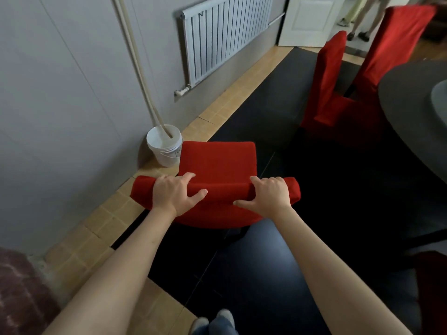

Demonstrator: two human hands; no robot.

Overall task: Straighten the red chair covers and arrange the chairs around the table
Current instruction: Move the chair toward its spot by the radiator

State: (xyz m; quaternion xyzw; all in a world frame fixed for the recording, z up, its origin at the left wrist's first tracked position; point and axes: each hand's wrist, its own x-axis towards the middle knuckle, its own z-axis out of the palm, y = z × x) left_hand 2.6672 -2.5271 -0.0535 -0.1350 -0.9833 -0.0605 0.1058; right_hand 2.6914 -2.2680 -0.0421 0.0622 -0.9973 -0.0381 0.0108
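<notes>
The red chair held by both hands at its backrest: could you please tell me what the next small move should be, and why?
Probably swing the red chair to the right, toward the dark round table. Both the left hand and the right hand grip the top of its backrest, and it stands near the white bucket by the wall, apart from the table, where two other red-covered chairs already stand.

Bare forearms; seemingly blue jeans [219,328] and grey shoes [225,314].

The floor [278,112] is dark and glossy with a tan tiled border along the wall. On it stand a red-covered chair [217,160], two more red-covered chairs [331,76] by the dark round tabletop [406,105], and a white bucket [165,146] on the border.
</notes>
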